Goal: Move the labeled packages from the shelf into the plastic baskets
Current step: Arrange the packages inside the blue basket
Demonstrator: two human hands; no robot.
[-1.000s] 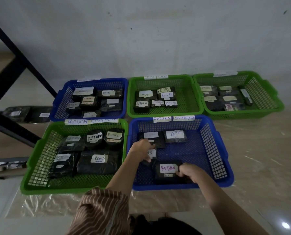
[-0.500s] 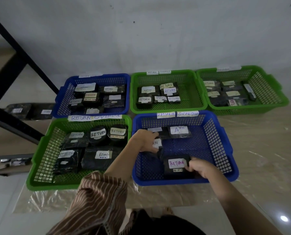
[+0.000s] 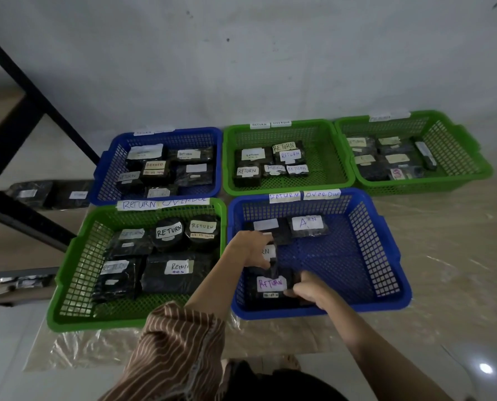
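Note:
Both my hands are inside the near blue basket (image 3: 386, 287), which carries a "RETURN OVERDUE" tag. My right hand (image 3: 309, 287) grips the right edge of a black package with a purple "RETURN" label (image 3: 269, 285) lying at the basket's front left. My left hand (image 3: 251, 248) holds another black package (image 3: 267, 251), whose label is mostly hidden by my fingers. Two more black packages (image 3: 308, 227) lie along the basket's far side. Two dark labeled packages (image 3: 50, 193) lie on the shelf at the left.
A near green basket (image 3: 76, 285) at the left holds several labeled packages. Behind stand a blue basket (image 3: 111, 175) and two green baskets (image 3: 325, 157), (image 3: 455, 149), all with packages. A black shelf frame (image 3: 18, 134) rises at the left. Clear plastic sheet covers the floor.
The package under my right hand has slid left toward the basket's front left corner. My left hand stayed on its package. The camera moved closer.

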